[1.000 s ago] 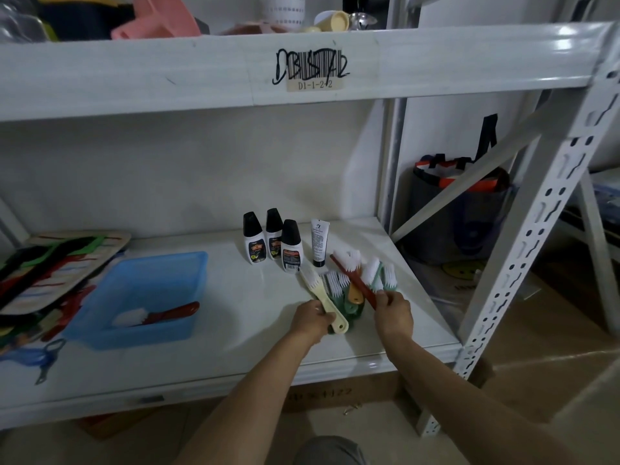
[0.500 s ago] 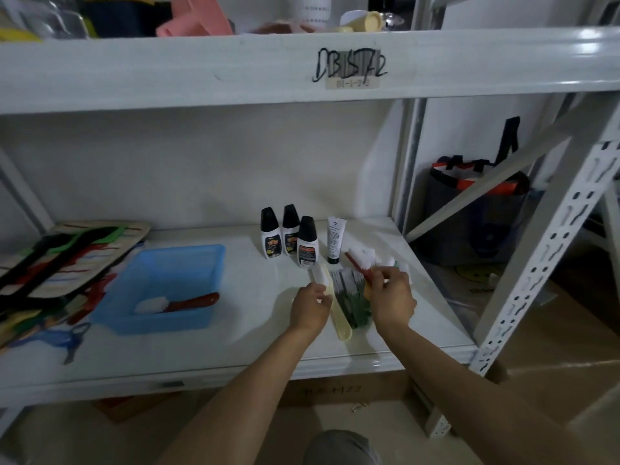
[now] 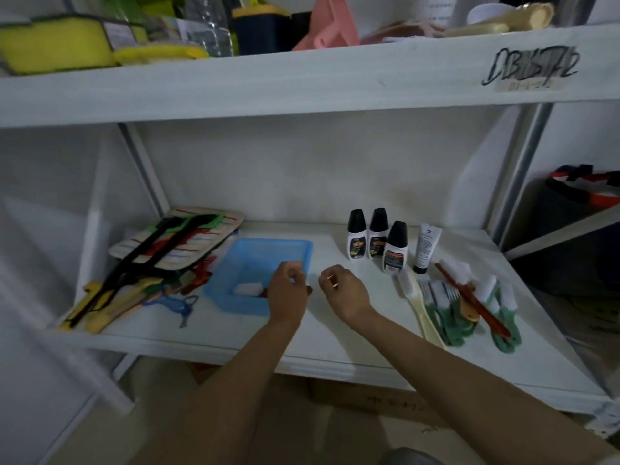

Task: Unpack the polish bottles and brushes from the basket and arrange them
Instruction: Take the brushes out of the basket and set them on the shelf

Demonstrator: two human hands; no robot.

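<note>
One brush (image 3: 250, 289) is left in the blue plastic basket (image 3: 303, 247), white bristles showing, its dark red handle partly hidden behind the left hand (image 3: 288, 292). Both hands hover with fingers loosely curled, holding nothing; the right hand (image 3: 344, 290) hangs over bare shelf (image 3: 335, 340) beside the basket. My worry: the light, thin-walled basket could skid toward the shelf's front edge if the handle snags its rim. Three glossy black-capped polish bottles (image 3: 375, 238) and a slim tube (image 3: 426, 247) stand upright near the back edge, easily toppled by a sweeping sleeve or arm. Slick-handled brushes (image 3: 469, 303) overlap toward the right front corner.
</note>
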